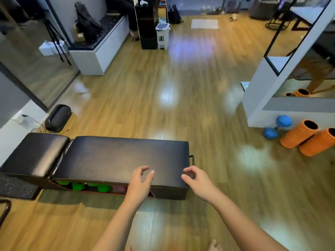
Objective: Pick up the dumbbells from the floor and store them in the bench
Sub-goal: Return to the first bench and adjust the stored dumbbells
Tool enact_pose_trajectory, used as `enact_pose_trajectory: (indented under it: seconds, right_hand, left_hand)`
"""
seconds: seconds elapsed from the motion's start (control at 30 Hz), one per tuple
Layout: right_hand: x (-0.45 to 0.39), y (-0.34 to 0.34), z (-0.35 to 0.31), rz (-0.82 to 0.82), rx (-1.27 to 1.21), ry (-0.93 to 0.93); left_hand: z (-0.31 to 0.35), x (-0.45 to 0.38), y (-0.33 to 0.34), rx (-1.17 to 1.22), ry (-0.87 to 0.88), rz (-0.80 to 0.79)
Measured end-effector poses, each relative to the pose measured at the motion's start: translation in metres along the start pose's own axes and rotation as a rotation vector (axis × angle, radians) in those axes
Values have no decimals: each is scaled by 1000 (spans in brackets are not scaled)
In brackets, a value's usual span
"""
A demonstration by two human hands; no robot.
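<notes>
**Both hands empty over the bench, one dumbbell left out**

Head view: the bench (126,156) lies with its lid propped slightly, green dumbbells (79,185) and a pink one (121,188) showing in the gap beneath. The left hand (140,180) and right hand (196,179) hover over the bench's near edge, fingers loosely curled, holding nothing. A blue dumbbell (277,126) lies on the floor (181,109) well right of the bench, probably next.

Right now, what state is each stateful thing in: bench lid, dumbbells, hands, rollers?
Bench lid: nearly down, front gap open.
Green dumbbells: inside the bench, seen through the gap.
Pink dumbbell: inside the bench.
Blue dumbbell: on the floor by the white base, not stored.
Left hand: empty, fingers loosely curled.
Right hand: empty, fingers loosely curled.
Orange foam rollers: lying on the floor.
</notes>
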State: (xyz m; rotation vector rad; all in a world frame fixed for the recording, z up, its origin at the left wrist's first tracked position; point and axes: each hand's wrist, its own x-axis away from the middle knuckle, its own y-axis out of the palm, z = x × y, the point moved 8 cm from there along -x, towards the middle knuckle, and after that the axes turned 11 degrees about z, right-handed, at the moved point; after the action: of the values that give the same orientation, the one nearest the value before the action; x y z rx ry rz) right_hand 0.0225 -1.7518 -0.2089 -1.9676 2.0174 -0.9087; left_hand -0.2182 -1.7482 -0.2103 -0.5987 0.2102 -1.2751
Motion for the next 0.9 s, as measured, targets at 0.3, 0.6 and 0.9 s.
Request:
enact_pose_trajectory:
  seconds: [0.3,0.6,0.9]
  right_hand:
    - [-66,-120,-12,-102,30,-192]
    - [-183,-159,-33,-235,43,-289]
    - [-336,-168,-75,-466,168,-386]
  left_hand:
    - [93,-13,82,109,-60,173]
    - [135,-106,132,232,-186,354]
    - [142,-207,204,279,-447,515]
